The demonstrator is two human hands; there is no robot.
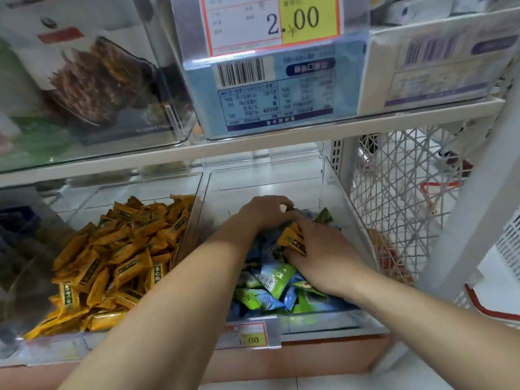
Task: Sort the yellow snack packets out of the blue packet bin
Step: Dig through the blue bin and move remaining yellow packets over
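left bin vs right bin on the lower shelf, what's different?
Contents: the left bin holds only yellow packets; the right bin holds mostly blue and green packets plus one stray yellow packet.
Hands: the left hand and right hand are both in the right bin, the right hand holding that stray packet; neither is in the left bin.
Shared: both are clear plastic, side by side on one shelf.

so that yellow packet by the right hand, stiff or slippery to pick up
The yellow packet looks small and thin, so probably light. Its glossy, crinkled film suggests it bends easily and may slip from the right hand.
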